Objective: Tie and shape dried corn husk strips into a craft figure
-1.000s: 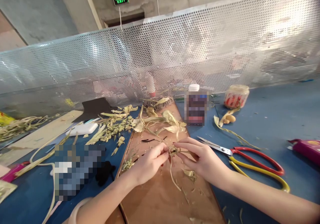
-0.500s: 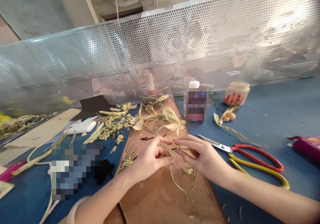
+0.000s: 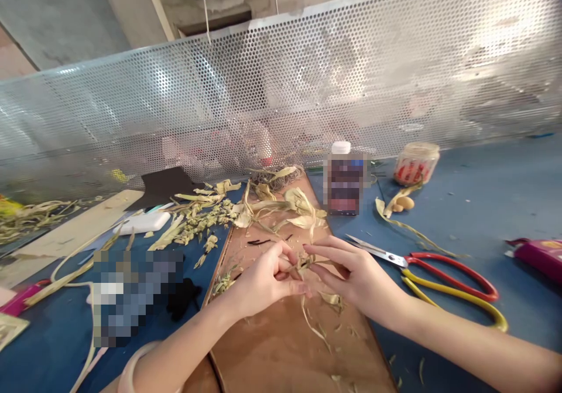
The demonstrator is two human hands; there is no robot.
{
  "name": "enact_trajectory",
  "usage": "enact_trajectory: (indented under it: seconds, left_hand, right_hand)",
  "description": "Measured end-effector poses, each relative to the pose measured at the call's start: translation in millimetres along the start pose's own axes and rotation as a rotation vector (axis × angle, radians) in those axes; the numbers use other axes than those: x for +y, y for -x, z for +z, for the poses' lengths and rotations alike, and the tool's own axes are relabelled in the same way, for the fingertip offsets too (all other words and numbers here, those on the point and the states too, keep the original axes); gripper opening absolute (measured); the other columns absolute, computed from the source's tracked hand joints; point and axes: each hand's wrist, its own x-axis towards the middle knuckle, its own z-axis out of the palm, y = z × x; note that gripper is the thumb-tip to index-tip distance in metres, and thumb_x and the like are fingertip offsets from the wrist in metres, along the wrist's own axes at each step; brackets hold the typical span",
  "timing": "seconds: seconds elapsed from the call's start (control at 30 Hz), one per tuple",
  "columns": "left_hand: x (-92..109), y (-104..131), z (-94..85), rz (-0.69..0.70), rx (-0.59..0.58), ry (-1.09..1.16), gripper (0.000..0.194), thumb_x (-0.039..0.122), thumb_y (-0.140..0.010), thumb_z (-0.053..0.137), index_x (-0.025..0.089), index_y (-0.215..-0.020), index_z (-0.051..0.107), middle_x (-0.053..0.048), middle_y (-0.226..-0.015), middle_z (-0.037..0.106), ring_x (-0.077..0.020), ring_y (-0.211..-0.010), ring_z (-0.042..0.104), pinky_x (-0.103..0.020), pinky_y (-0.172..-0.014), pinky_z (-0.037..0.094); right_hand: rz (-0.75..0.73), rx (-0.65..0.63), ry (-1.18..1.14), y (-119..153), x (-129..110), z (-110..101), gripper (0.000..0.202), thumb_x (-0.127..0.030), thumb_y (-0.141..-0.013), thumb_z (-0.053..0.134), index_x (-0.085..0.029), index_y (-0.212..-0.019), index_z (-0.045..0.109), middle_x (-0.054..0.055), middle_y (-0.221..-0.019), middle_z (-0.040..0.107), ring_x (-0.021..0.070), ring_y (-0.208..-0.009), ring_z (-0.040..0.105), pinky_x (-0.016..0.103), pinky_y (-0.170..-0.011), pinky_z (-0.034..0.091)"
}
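Note:
Both hands meet over a brown board (image 3: 294,346) around a small piece of dried husk (image 3: 304,264) with a dark spot in it. My left hand (image 3: 272,274) pinches its left side with bent fingers. On the other side, the fingers of my right hand (image 3: 346,267) close on the same piece. A thin husk strip (image 3: 314,325) trails on the board below. Beyond the hands lie dried husk leaves (image 3: 302,205). Scissors (image 3: 397,259) with one red and one yellow handle rest open to the right of my right hand.
Behind the board are a white-capped bottle (image 3: 345,185) and a glass jar (image 3: 416,164). Husk scraps (image 3: 215,214), a white case (image 3: 143,223) and a blurred-out object (image 3: 136,299) lie left. A purple packet (image 3: 538,257) sits far right, before a perforated metal screen (image 3: 281,88).
The fingers of my left hand have shifted slightly around the husk piece, with the thumb and fingertips a little lower. My right hand has barely moved.

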Motion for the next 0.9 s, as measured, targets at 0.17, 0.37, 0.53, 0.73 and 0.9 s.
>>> enact_trajectory:
  seconds: [0.17, 0.37, 0.53, 0.73, 0.9]
  left_hand:
    - [6, 2, 0.9, 0.022, 0.002, -0.03, 0.028, 0.03, -0.079, 0.065, 0.021, -0.086, 0.039, -0.002, -0.073, 0.069, -0.0139, -0.068, 0.059, -0.025, -0.062, 0.037]
    - [-2, 1, 0.0, 0.026, 0.0, -0.03, 0.029, 0.031, -0.079, 0.064, 0.021, -0.085, 0.038, 0.001, -0.074, 0.062, -0.0154, -0.074, 0.06, -0.028, -0.07, 0.039]
    - [-10, 0, 0.0, 0.007, 0.035, -0.134, 0.026, 0.032, -0.08, 0.062, 0.02, -0.084, 0.039, 0.002, -0.076, 0.055, -0.0164, -0.077, 0.058, -0.028, -0.068, 0.039]
    - [-6, 2, 2.1, 0.029, 0.057, -0.154, 0.024, 0.026, -0.082, 0.059, 0.021, -0.08, 0.036, 0.005, -0.072, 0.049, -0.0147, -0.073, 0.059, -0.026, -0.065, 0.037]
    - [-4, 3, 3.1, 0.016, 0.019, -0.102, 0.026, 0.026, -0.082, 0.06, 0.021, -0.08, 0.035, 0.005, -0.071, 0.055, -0.016, -0.073, 0.062, -0.027, -0.066, 0.039]
  right_hand:
    - [0.007, 0.031, 0.024, -1, -1, -3, 0.026, -0.019, -0.085, 0.056, -0.021, -0.109, 0.063, 0.007, -0.102, 0.065, 0.0163, -0.086, 0.062, 0.027, -0.077, 0.05]
    - [-0.036, 0.052, 0.028, 1, 0, -1, 0.024, -0.022, -0.086, 0.055, -0.023, -0.109, 0.063, 0.006, -0.101, 0.065, 0.0164, -0.086, 0.063, 0.027, -0.077, 0.051]
    - [-0.024, 0.049, 0.009, 1, 0, 2, 0.024, -0.022, -0.085, 0.056, -0.021, -0.108, 0.063, 0.007, -0.101, 0.065, 0.0165, -0.086, 0.063, 0.027, -0.077, 0.05]
    - [0.142, -0.044, -0.101, 2, -6, -4, 0.027, -0.026, -0.087, 0.054, -0.023, -0.112, 0.063, 0.003, -0.099, 0.062, 0.0116, -0.064, 0.057, 0.024, -0.059, 0.049]
    - [0.255, -0.075, -0.265, -2, -8, -10, 0.031, -0.029, -0.087, 0.051, -0.024, -0.116, 0.063, 0.004, -0.093, 0.063, 0.0119, -0.059, 0.055, 0.023, -0.05, 0.047]
